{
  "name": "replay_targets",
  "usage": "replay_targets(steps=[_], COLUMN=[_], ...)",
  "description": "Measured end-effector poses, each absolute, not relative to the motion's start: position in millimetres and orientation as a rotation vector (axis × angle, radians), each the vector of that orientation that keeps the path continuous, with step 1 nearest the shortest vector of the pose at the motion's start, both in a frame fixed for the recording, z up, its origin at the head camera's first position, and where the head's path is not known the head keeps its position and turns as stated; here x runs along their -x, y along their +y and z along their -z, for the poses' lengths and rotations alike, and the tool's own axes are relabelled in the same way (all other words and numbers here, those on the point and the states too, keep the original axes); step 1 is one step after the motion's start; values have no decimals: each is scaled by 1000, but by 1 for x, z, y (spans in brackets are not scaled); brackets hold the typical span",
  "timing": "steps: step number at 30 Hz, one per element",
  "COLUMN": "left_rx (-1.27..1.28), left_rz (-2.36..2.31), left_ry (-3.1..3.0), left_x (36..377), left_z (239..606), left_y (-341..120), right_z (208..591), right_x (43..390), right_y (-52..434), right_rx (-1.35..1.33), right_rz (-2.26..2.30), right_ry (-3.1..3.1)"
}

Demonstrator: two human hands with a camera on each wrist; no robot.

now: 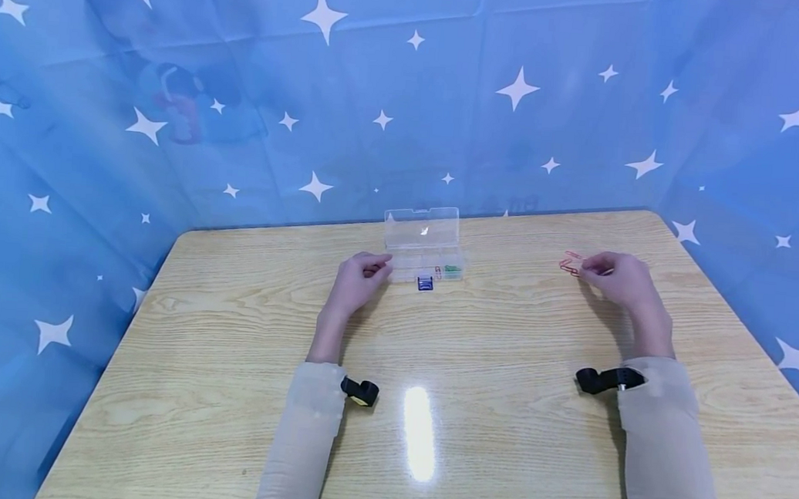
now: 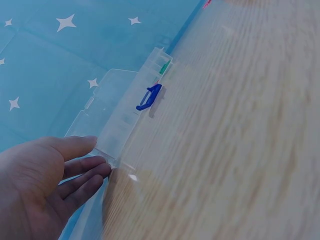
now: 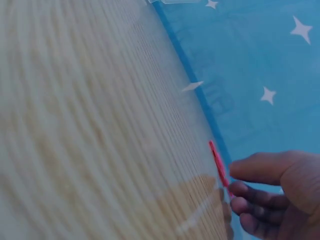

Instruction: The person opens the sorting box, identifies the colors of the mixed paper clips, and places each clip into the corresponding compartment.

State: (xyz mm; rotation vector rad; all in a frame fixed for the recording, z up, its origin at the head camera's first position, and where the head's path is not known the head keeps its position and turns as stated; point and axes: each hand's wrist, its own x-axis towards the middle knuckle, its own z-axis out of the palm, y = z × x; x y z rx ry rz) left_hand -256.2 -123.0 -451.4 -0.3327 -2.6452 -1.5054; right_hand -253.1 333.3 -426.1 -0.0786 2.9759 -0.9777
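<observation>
Red paper clips on table, just beside right hand.

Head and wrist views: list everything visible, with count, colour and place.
Table: one, pale wood, centre
Starry backdrop: sheets uncountable, blue and white, behind table
Clear box: one, colourless, lid open, near table's back edge
Blue clasp: one, blue, box's front
Red clip: at least one, red, inside box
Green items: count unclear, green, box's right end
Red paper clips: several, red, table's right side
Wrist cameras: two, black, foreground left and right
Sleeves: two, pale grey, foreground
Left hand: one, box's left end
Right hand: one, at red paper clips
</observation>
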Motion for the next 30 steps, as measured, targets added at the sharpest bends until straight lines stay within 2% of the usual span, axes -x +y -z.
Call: replay_targets(steps=[30], left_rx=[332], left_rz=[1524], left_ry=[-2648], left_x=[256], left_z=[451], left_y=[-124], right_z=[426], right_x=[252], right_y=[334], right_rx=[43], right_rz=[927], right_ry=[2987])
